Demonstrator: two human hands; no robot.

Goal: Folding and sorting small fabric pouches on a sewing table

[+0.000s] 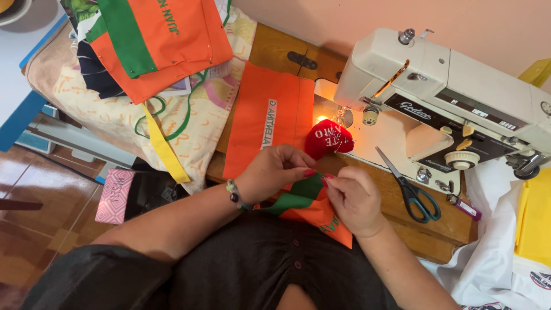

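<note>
In the head view, an orange and green cloth piece [313, 209] was pinched by both hands, the left hand [275, 170] and right hand [354, 198] closed on its upper edge, just off the desk's [442, 227] near edge, above the lap. A red pincushion [328, 139] lay just beyond, scissors [410, 189] to the right, the sewing machine [453, 92] behind them.

A plain peach-pink wall [321, 20] rises behind the worn brown wooden sewing table [436, 227]. Glossy reddish-brown floor tiles [34, 189] spread at left, under a blue-framed bench with a floral cushion [86, 95]. The machine's small lamp [321, 119] glows warm orange.
</note>
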